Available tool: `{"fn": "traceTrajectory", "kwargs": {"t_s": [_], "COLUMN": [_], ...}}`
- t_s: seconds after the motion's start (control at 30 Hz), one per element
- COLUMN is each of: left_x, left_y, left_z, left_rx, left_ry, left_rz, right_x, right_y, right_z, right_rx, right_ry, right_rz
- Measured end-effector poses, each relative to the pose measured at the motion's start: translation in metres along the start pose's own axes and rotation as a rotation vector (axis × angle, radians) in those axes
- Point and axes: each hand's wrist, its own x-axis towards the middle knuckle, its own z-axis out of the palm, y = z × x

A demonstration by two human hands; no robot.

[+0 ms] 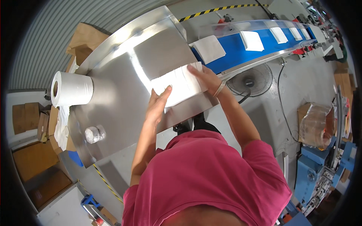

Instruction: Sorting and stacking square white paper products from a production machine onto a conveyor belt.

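Between my two hands is a stack of white folded napkins [179,86], held over the near right edge of the steel table [117,101]. My left hand [157,105] grips its left end, with the thumb on top. At the other end my right hand [206,78] is closed round the stack, fingertips on its far corner. Beyond that hand, a white napkin pile [209,49] sits at the near end of the blue conveyor belt [232,56]. More white piles [252,40] lie spaced along the belt.
A large white roll [72,89] lies at the table's left edge, white sheeting hanging below. Nearer stands a small clear roll [95,134]. A raised metal rim [124,39] borders the table's far side. A floor fan [249,81] is under the conveyor; a plastic-lined carton [316,124] stands right.
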Motion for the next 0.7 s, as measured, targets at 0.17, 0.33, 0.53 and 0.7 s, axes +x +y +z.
{"fn": "traceTrajectory", "kwargs": {"t_s": [0.17, 0.33, 0.53, 0.7], "left_x": [0.002, 0.004, 0.012, 0.007], "left_y": [0.002, -0.002, -0.008, 0.000], "left_z": [0.003, 0.001, -0.004, 0.008], "left_rx": [0.009, 0.015, -0.001, -0.025], "left_ry": [0.022, 0.001, -0.039, -0.018], "left_rz": [-0.049, -0.043, 0.012, -0.003], "right_x": [0.015, 0.012, 0.040, 0.036], "right_y": [0.010, 0.016, 0.038, 0.026], "right_z": [-0.003, -0.007, -0.062, -0.049], "right_rx": [0.108, -0.331, -0.671, 0.599], "right_ry": [0.026, 0.181, 0.037, 0.056], "right_rz": [0.077, -0.189, -0.082, 0.206]}}
